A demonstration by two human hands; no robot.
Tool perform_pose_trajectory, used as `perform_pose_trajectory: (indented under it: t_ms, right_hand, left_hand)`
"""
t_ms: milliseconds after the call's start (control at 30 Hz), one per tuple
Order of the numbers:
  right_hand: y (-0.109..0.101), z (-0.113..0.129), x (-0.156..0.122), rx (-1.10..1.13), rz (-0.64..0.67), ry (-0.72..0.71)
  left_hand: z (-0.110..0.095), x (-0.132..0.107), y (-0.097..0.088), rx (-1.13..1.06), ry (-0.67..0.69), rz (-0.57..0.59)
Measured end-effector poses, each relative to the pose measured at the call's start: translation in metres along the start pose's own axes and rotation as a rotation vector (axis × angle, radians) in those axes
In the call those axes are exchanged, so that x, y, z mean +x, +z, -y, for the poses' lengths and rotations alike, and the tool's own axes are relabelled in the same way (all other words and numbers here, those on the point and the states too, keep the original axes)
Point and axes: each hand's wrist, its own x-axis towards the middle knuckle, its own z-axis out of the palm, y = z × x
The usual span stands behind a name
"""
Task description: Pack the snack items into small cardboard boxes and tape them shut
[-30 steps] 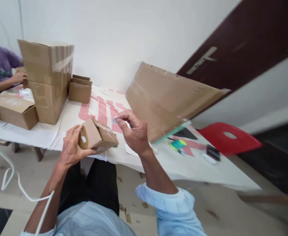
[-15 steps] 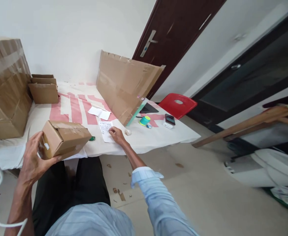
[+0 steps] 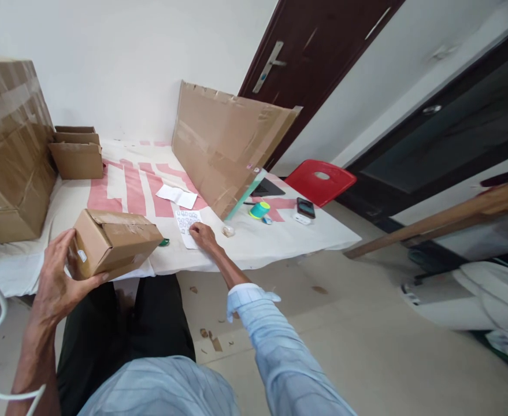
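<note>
My left hand grips the near left end of a small cardboard box, tilted over the table's front edge. A small white label shows on the end of the box beside my fingers. On the table, my right hand has its fingers pinched together at the right edge of a white sheet printed with rows of small marks. Whatever is between those fingertips is too small to make out. A small green object lies between the box and the sheet.
Large taped cartons stand at the left, beside smaller open boxes. A big cardboard panel leans behind the sheet. Folded white paper, a teal-and-yellow spool and a phone lie on the table. A red chair is beyond.
The view has shifted slightly. My right hand has stayed at the sheet, moving a little to the left along it. My left hand still holds the box in nearly the same position.
</note>
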Motion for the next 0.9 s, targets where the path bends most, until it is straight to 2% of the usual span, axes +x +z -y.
perform_pose_trajectory:
  t_ms: [167, 333, 633, 733, 800, 900]
  right_hand:
    - [0.004, 0.001, 0.004, -0.088, 0.02, 0.056]
    - [0.002, 0.012, 0.0, -0.12, 0.033, 0.031]
    - [-0.021, 0.041, -0.018, -0.025, -0.137, -0.139]
    - [-0.029, 0.071, -0.018, 0.041, -0.199, -0.222]
    - [-0.036, 0.108, -0.023, 0.109, -0.231, -0.323]
    - [-0.053, 0.184, -0.046, 0.246, -0.254, -0.695]
  left_hand:
    - [0.001, 0.0, 0.002, -0.019, 0.026, -0.009]
    - [0.001, -0.004, 0.005, -0.018, 0.04, -0.022]
    - [0.005, -0.011, 0.011, -0.055, 0.026, -0.03]
    - [0.0, -0.015, 0.013, -0.064, -0.006, -0.029]
    - [-0.005, -0.018, 0.013, -0.065, -0.036, -0.016]
    - [-0.013, -0.02, 0.013, -0.06, -0.086, -0.012]
